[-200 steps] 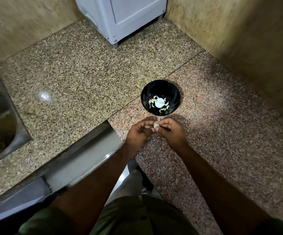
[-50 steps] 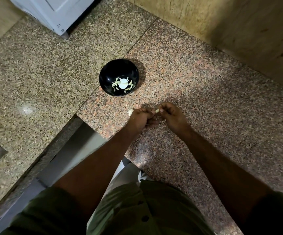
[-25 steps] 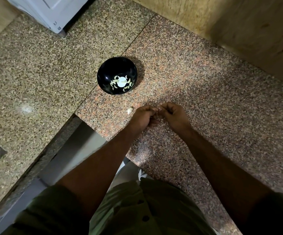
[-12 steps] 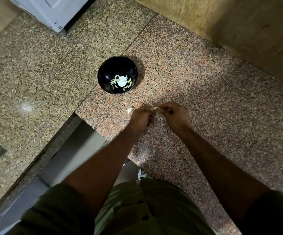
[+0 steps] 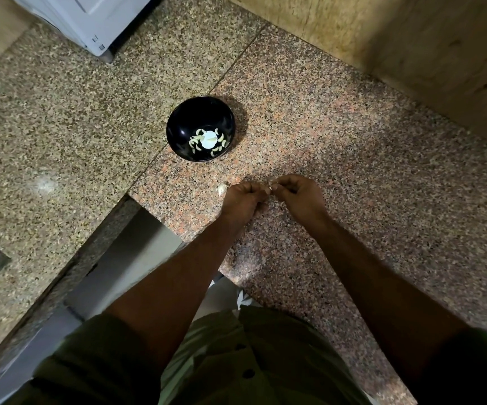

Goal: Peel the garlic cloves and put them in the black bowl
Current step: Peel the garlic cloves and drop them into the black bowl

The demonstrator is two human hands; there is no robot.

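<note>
Garlic clove (image 5: 269, 187) sits between the two hands, only a pale sliver showing where the fingertips meet; too small and covered to tell its long axis or which way it points. Left hand (image 5: 243, 198) is curled tight, fingers folded in around the clove, knuckles up. Right hand (image 5: 297, 194) also curled, thumb and forefinger pinching the pale bit at the clove's right end. Both hands hover low over the reddish granite counter (image 5: 353, 176), nearly touching each other.

Just left of the left hand, a second pale piece (image 5: 221, 189) lies on the counter; clove or skin, cannot tell.

Black bowl (image 5: 200, 128) stands upright on the counter beyond the hands, a little to the left, apart from them. Peeled cloves (image 5: 195, 140) lie in a loose ring on its bottom around a white glare spot.

Counter seam runs diagonally beside the bowl to a browner slab (image 5: 61, 127). White appliance (image 5: 90, 19) at far left corner. Tan wall (image 5: 411, 39) behind. Olive shirt (image 5: 236, 361) at bottom.
</note>
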